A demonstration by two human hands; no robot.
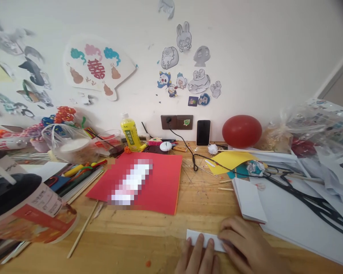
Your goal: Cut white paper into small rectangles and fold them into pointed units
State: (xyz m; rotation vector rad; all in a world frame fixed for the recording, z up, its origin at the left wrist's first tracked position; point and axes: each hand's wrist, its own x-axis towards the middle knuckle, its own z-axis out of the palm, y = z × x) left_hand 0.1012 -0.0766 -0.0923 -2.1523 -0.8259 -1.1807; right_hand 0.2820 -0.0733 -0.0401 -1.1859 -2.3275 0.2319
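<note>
Near the front edge of the table lies a narrow strip of white paper (206, 240), apparently folded. My left hand (198, 257) rests its spread fingertips on the strip, pressing it against the wood. At the strip's right end, my right hand (246, 243) has its fingers bent in and closed around the paper's edge; the thumb's contact is partly hidden. A small stack of folded white paper (249, 199) sits just beyond my right hand. Further left is a red sheet (160, 182) with a blurred-out patch on it.
A large paper cup (31, 213) with a black lid stands at the left, beside a wooden stick (82, 230). Along the wall are a yellow drink bottle (130, 133), a phone (203, 133) and a red balloon (242, 131). White sheets (297, 220) and black cords cover the right side.
</note>
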